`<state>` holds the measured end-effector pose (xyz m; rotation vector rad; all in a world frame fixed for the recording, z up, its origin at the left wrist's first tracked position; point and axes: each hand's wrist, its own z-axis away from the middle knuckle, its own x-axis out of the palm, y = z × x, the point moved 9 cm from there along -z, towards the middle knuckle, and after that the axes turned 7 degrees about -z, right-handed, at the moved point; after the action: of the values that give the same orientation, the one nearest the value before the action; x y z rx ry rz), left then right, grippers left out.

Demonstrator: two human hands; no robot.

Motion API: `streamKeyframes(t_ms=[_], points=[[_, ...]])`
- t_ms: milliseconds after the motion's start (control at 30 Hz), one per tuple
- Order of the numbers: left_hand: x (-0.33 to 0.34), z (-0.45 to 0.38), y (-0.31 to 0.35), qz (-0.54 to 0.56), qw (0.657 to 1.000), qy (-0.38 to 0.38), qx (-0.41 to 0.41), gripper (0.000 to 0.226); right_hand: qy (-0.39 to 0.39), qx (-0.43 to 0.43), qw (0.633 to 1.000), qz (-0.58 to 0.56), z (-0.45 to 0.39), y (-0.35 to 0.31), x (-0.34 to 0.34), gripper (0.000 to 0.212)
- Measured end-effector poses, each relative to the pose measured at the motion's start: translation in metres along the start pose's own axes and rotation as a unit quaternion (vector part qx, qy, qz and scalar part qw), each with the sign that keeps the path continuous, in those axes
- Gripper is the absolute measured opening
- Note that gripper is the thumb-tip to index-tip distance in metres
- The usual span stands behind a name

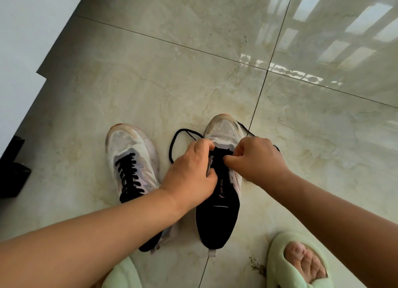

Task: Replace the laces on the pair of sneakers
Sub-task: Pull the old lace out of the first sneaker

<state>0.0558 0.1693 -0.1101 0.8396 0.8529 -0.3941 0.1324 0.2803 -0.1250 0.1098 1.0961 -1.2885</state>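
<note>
White mesh toes, grey and pink side panels on both sneakers: left sneaker (131, 162) with black laces (127, 174), right sneaker (224, 180) with black tongue, loose black lace (178, 141). Pale green slippers (297, 264). Beige marbled floor tiles (172, 83), dark grout lines.

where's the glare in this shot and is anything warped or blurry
Head view: window glare reflects off the glossy floor tiles at upper right; wide-angle lens bends the grout lines and stretches the forearms; left hand, right hand and both sneakers look sharp, evenly lit.
</note>
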Motion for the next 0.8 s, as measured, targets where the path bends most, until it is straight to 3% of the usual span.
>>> streamKeyframes(t_ms=[133, 333, 467, 533, 633, 733, 800], points=[[-0.001, 0.000, 0.003, -0.003, 1.000, 0.001, 0.009, 0.040, -0.037, 0.044, 0.997, -0.052, -0.006, 0.006, 0.007, 0.020], [-0.001, 0.001, 0.000, -0.012, 1.000, -0.004, -0.003, 0.042, -0.077, 0.093, 0.946, -0.301, -0.011, 0.022, 0.014, 0.013], [-0.003, 0.001, -0.001, -0.018, 1.000, -0.004, -0.011, 0.043, -0.169, 0.027, 0.922, -0.347, -0.009, 0.022, 0.013, 0.014], [-0.003, 0.001, -0.001, -0.022, 1.000, -0.009, -0.012, 0.042, -0.163, -0.028, 0.942, -0.292, -0.010, 0.019, 0.006, 0.014], [-0.002, 0.001, 0.000, -0.028, 0.999, -0.019, -0.012, 0.040, -0.093, -0.179, 0.978, -0.061, -0.012, 0.002, -0.007, 0.018], [-0.002, 0.001, 0.000, -0.033, 0.999, -0.023, -0.013, 0.039, -0.034, -0.334, 0.934, 0.118, 0.002, -0.022, -0.005, 0.011], [-0.001, 0.000, 0.002, -0.039, 0.999, -0.024, -0.011, 0.038, -0.015, -0.346, 0.929, 0.130, 0.007, -0.024, -0.002, 0.009]])
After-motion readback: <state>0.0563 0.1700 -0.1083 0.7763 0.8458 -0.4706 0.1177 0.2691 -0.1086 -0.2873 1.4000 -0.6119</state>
